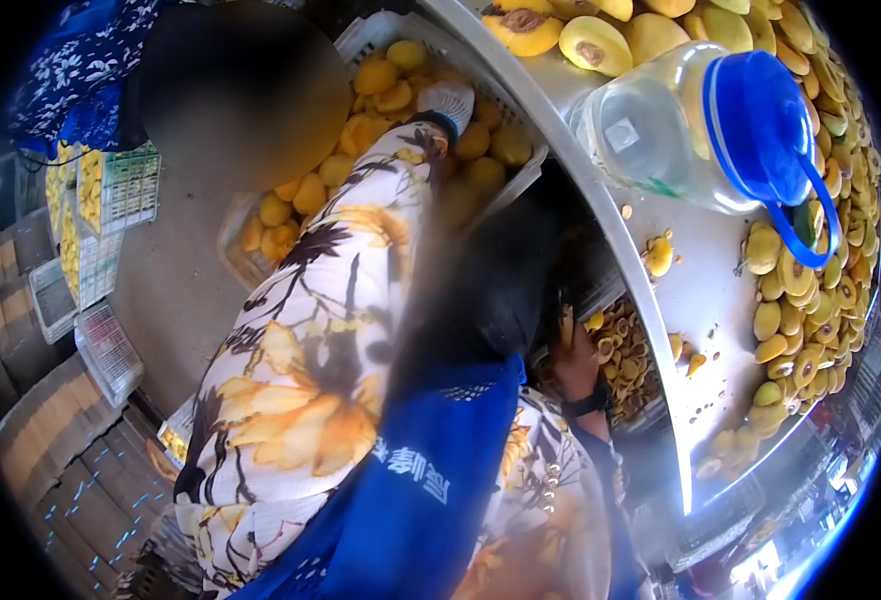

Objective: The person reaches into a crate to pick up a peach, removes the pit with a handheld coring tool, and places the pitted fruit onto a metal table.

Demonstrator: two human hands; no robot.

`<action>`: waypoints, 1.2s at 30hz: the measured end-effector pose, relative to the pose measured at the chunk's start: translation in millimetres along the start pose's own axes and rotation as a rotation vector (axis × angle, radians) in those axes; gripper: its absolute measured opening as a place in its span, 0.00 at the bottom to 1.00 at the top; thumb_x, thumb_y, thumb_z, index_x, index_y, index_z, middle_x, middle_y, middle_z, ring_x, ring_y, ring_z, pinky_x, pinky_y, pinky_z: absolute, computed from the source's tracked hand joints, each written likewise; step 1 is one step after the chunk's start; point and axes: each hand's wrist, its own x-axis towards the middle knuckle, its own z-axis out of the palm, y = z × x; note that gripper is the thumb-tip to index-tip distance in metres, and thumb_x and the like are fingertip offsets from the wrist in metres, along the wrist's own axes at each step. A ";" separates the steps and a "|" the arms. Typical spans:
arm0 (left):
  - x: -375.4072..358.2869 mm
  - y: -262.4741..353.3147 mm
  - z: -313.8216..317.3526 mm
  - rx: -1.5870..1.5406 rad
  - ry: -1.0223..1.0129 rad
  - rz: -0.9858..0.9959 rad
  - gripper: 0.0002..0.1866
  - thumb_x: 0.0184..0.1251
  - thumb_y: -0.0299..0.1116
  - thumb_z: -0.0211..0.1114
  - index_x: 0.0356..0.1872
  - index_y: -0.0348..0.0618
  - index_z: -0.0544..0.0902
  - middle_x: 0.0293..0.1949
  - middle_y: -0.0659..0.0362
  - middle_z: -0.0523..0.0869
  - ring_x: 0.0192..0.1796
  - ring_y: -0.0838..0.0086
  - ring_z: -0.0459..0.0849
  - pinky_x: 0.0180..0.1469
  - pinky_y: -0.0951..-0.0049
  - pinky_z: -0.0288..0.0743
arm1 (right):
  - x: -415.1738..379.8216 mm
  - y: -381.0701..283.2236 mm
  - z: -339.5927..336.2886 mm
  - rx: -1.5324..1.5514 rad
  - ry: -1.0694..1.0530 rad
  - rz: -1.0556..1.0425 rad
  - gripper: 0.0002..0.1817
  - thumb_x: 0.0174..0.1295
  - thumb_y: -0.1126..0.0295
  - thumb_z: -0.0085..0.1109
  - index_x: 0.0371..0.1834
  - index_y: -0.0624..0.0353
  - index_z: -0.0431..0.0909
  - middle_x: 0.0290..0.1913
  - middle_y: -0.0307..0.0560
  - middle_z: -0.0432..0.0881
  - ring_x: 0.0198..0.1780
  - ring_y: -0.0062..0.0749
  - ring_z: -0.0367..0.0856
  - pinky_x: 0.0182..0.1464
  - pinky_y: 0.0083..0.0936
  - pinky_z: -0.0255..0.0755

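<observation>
My left hand (448, 103), in a pale knitted glove, reaches from a flowered sleeve (306, 370) into a white plastic crate (529, 172) of whole yellow fruit (376, 76). It rests among the fruit; its fingers are not clear enough to tell what they hold. My right hand (575, 362) is bare, with a dark band at the wrist. It is low beside the curved metal table edge, next to a heap of cut fruit pieces (625, 350). Its fingers are closed around something narrow and shaded that I cannot make out.
A clear bottle (651, 130) with a blue lid lies on the metal table (696, 290), near many halved fruits (806, 330). A co-worker's patterned blue sleeve (81, 75) shows at upper left. Stacked crates (126, 190) stand at left. A blue apron (411, 490) covers the lower middle.
</observation>
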 end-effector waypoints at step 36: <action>-88.3 -80.7 -33.1 -0.004 0.072 -0.482 0.25 0.60 0.55 0.44 0.43 0.46 0.76 0.42 0.52 0.79 0.45 0.60 0.77 0.45 0.57 0.66 | -17.3 6.1 5.6 -0.090 0.018 -0.007 0.15 0.51 0.65 0.56 0.41 0.60 0.72 0.29 0.62 0.77 0.34 0.57 0.76 0.34 0.38 0.69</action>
